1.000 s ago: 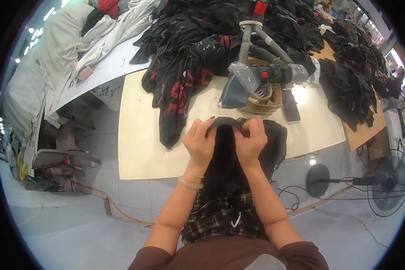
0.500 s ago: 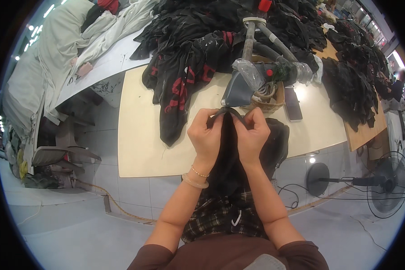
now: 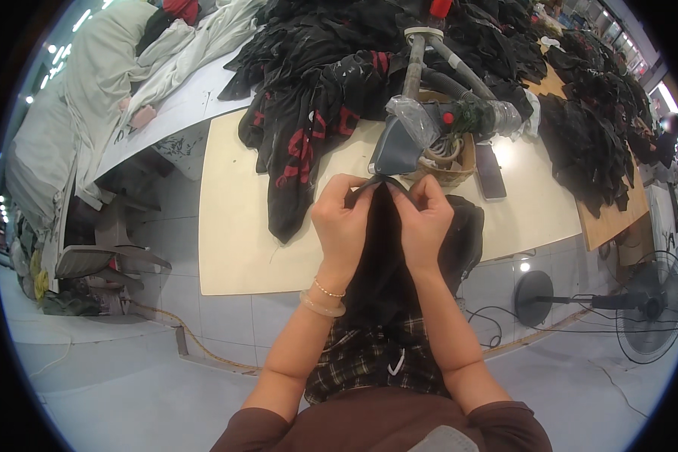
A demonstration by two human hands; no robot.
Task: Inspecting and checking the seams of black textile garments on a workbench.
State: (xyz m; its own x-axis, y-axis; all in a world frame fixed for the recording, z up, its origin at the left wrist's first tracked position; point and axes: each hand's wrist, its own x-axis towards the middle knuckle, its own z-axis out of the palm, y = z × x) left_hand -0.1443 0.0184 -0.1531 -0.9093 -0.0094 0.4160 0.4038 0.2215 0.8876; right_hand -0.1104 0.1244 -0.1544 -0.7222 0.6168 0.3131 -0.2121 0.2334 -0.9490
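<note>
A black garment (image 3: 380,264) hangs between my hands and drapes down over my lap at the table's front edge. My left hand (image 3: 340,220) pinches its upper edge on one side. On the other side my right hand (image 3: 426,218) pinches the same edge, thumbs pointing inward. Between the two pinches the edge is spread in a small arch. Just beyond it, nearly touching, is the tip of a dark grey machine head (image 3: 396,149) partly wrapped in clear plastic. Part of the garment lies on the table right of my right hand.
On the cream table (image 3: 237,256) lie a heap of black garments (image 3: 316,83) with red print, a basket (image 3: 453,177) and a phone (image 3: 491,173). More dark clothes (image 3: 587,151) are piled at right. A standing fan (image 3: 644,301) lies low at right; a chair (image 3: 105,260) stands left.
Both hands have risen very slightly toward the machine head, bringing the garment's edge closer to its tip. The grip looks the same.
</note>
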